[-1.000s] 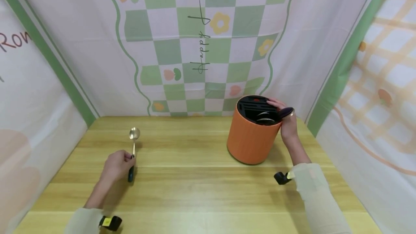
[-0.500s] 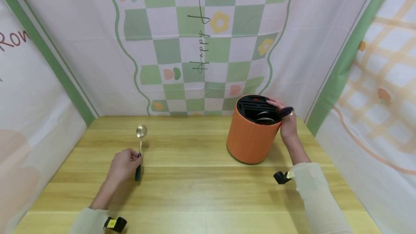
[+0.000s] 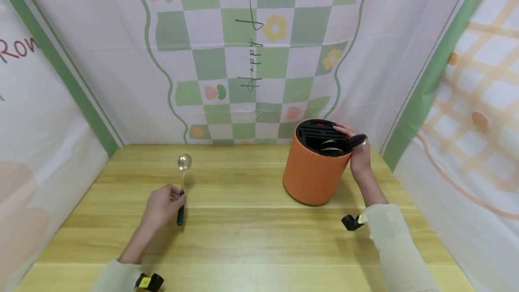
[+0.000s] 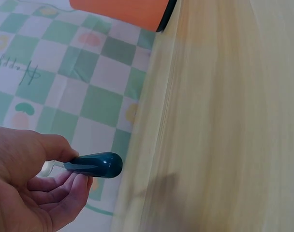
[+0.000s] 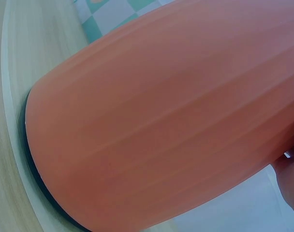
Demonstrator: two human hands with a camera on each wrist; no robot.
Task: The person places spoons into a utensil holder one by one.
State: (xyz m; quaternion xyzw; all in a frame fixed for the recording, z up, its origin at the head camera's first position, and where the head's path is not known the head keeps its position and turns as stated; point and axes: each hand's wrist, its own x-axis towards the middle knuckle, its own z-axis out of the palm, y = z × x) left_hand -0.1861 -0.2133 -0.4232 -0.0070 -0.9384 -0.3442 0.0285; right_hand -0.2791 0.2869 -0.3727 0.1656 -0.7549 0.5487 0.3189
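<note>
My left hand pinches the dark teal handle of a spoon between thumb and fingers. Its round metal bowl points away toward the back wall. In the left wrist view the rounded handle end sticks out past the fingertips, over the table. On the right stands an orange utensil holder with a black slotted top. Against its upper right side, my right hand grips the holder, fingers laid along the rim. A dark-handled utensil leans out of the holder in front of that hand, hiding part of it.
Two shiny metal rims show inside the holder's large opening. The wooden table ends at a checkered cloth backdrop, and fabric sides rise at left and right. The holder's dark base sits on the tabletop.
My left hand has moved right across the table with the spoon, over about a second. The right hand and the utensil holder have stayed where they were.
</note>
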